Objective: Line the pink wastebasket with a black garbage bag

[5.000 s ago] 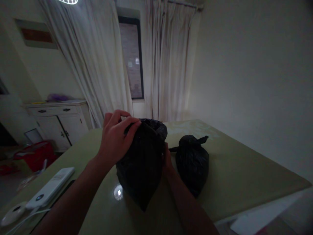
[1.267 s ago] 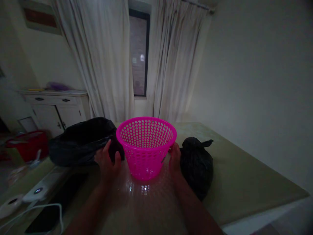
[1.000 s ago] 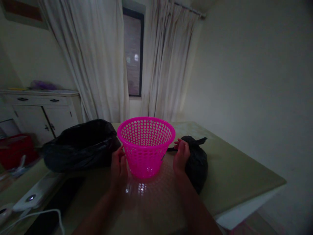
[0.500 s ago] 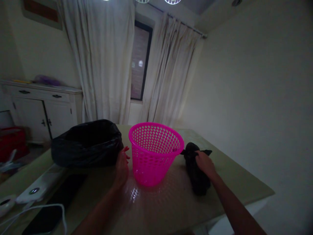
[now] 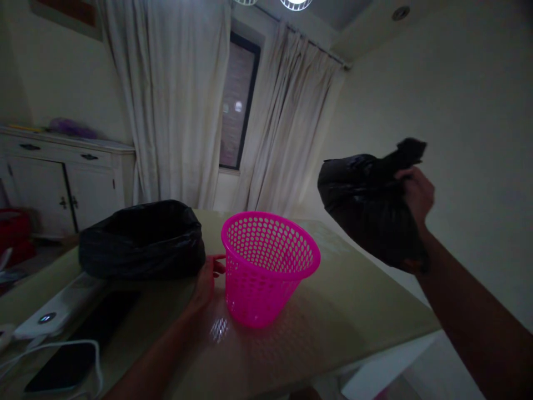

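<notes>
Right hand [image 5: 416, 191] clamped on tied black bag [image 5: 370, 214], held aloft up-right of pink basket [image 5: 266, 266]; left hand [image 5: 208, 275] seemingly loose-fingered against its near-left wall.

tied bag [image 5: 368, 216]: black. perforated basket [image 5: 266, 266]: bright pink, round-hole grid. open bag [image 5: 141, 241]: black. table [image 5: 358, 294]: olive-green. curtains [image 5: 175, 100]: off-white.

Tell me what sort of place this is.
Probably a room in a home: long curtains over a window, a white cabinet, and a table holding a pink basket.
</notes>
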The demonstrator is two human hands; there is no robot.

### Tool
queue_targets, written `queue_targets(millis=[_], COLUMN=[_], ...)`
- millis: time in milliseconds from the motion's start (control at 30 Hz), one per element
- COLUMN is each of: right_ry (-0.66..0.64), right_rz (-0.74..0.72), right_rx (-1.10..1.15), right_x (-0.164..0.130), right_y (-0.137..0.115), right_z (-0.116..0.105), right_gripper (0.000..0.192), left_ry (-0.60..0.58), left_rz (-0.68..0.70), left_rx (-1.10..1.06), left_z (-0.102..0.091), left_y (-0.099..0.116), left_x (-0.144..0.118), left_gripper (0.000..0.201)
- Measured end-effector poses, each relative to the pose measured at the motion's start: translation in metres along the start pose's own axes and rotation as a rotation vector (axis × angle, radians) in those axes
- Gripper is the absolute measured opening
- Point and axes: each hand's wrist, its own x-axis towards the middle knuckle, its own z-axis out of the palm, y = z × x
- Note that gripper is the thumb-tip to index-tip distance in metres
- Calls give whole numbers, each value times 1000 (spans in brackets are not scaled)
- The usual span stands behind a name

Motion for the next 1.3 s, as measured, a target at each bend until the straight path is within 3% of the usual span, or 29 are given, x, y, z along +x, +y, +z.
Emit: queue_targets(millis=[67,133,333,400,500,567,700,733,800,867,933,1000,1067,1167,1233,1300], right_ry=[81,74,-58,-197,-436,-542,-754,-791,-846,-884,-919,-979,-1048,-1106,-1108,-1106], right_rz=[-16,-20,137,179,222,269,281,282,299,321,310,270,219,127,52,-4], right_rx=[189,249,298,278,224,141,80,106,150,168,177,182,156,-6,-129,-221], right_x=[2,-4,-70,-95,-117,-120,-117,-118,-121,-125,-128,-130,-132,-137,-140,-139], right_y=[-7,-8,5,3,-5,-10,-16,-17,-19,-22,-25,-28,-31,-35,-38,-39], right_z=[32,63,130,140,141,135,119,116,110,104,98,93,88,84,81,76], right_gripper=[8,10,15,16,13,12,18,19,23,28,33,37,39,34,11,17], left_ry=[-16,-28,33,74,146,209,376,366,137,-131,-279,-400,-461,-433,-409,-362], left_rz=[21,50,185,231,279,351,713,810,933,973,937,870,826,810,790,774], left_rx=[-7,-10,20,35,49,63,140,164,368,738,1015,1172,1210,1120,1079,1100], left_z=[0,0,-7,-11,-14,-13,-1,4,18,34,51,66,78,90,91,86], left_y=[3,7,16,18,31,50,124,146,187,218,236,244,247,250,251,252], left_x=[-2,-6,-11,-11,-12,-15,-25,-28,-31,-30,-27,-22,-17,-15,-14,-12], left_gripper=[85,82,74,70,63,55,37,36,34,33,38,27,17,19,20,20])
